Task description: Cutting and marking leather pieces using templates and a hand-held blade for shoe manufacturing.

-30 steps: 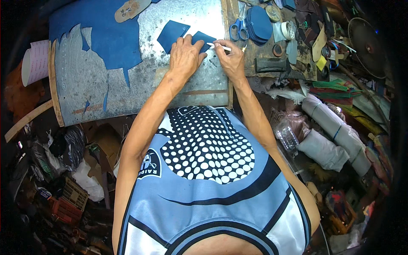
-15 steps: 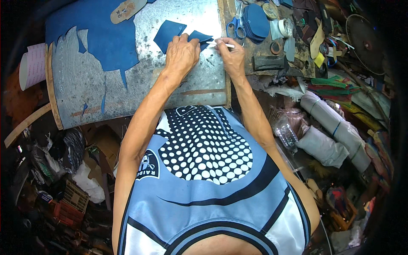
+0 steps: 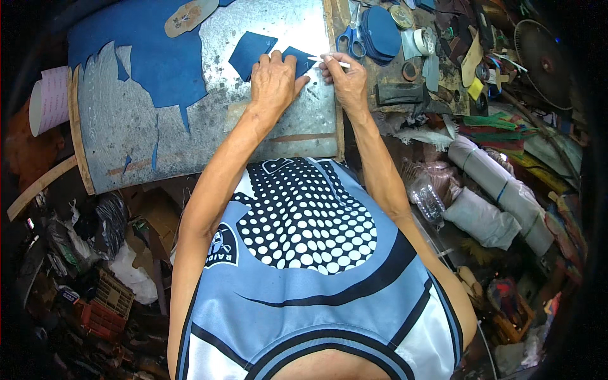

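Observation:
My left hand (image 3: 273, 81) lies with its fingers stretched out over two cut pieces of blue sheet material, perhaps leather. One blue piece (image 3: 248, 53) shows beyond its fingertips. The smaller blue piece (image 3: 295, 57), partly under the fingers, bears a small pale mark. Pinched in my right hand (image 3: 347, 75) is a slim white pen (image 3: 335, 62). Its tip points left, at the right edge of the smaller piece; whether it touches I cannot tell. Both pieces lie on a grey metal-topped work board (image 3: 209, 126).
A large blue sheet (image 3: 164, 63) with cut-out edges covers the board's left part, a tan sole-shaped template (image 3: 189, 18) on it. Right of the board are blue-handled scissors (image 3: 352, 43), stacked blue ovals (image 3: 382, 35), a tape roll (image 3: 424, 42) and a dark block (image 3: 400, 94).
The smaller blue piece has turned and lies flatter, its pale mark now showing. My left thumb has moved out to the right. The pen tip has shifted slightly up and left.

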`<state>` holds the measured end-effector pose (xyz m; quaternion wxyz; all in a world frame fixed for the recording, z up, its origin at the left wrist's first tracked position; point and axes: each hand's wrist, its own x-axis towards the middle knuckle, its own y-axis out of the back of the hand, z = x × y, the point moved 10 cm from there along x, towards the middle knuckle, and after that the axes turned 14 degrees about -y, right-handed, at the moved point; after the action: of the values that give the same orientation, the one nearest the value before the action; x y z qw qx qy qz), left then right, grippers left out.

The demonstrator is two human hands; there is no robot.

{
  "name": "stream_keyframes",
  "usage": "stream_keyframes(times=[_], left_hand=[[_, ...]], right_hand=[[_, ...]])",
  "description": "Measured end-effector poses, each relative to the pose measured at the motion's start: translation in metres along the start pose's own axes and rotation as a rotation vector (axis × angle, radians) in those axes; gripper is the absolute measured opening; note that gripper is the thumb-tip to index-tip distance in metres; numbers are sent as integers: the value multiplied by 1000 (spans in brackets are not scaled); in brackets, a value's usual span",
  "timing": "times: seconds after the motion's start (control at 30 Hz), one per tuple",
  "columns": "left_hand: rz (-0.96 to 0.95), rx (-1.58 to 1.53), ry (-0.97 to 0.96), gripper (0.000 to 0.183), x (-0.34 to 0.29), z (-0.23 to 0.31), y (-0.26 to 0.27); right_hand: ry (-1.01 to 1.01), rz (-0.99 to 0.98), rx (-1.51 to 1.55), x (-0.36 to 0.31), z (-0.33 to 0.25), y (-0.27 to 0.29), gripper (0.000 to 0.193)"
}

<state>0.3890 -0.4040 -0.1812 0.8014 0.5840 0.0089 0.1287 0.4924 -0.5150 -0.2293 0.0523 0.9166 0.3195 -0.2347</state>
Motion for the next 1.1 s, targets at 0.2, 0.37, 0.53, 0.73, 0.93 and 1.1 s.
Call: stream_keyframes(times=[0.2,0.37,0.53,0.73,0.93,1.1], left_hand=[[-18,-38,48,31,-1,-9,-3],[43,-123,41,24,1,-15,1],[36,-105,43,24,2,-15,-1],[27,-17,6,21,1,-6,-2],[-8,98,-55,20,0,2,-7],[-31,98,-46,25,1,9,-7]], right_hand=[[46,60,112,-5,3,10,24],[72,87,-148,-12,-2,-2,27],[155,75,-351,-8,-7,-10,27],[76,6,-253,1,9,2,27],[114,7,-254,7,-11,-3,31],[154,2,-254,8,-12,-3,30]])
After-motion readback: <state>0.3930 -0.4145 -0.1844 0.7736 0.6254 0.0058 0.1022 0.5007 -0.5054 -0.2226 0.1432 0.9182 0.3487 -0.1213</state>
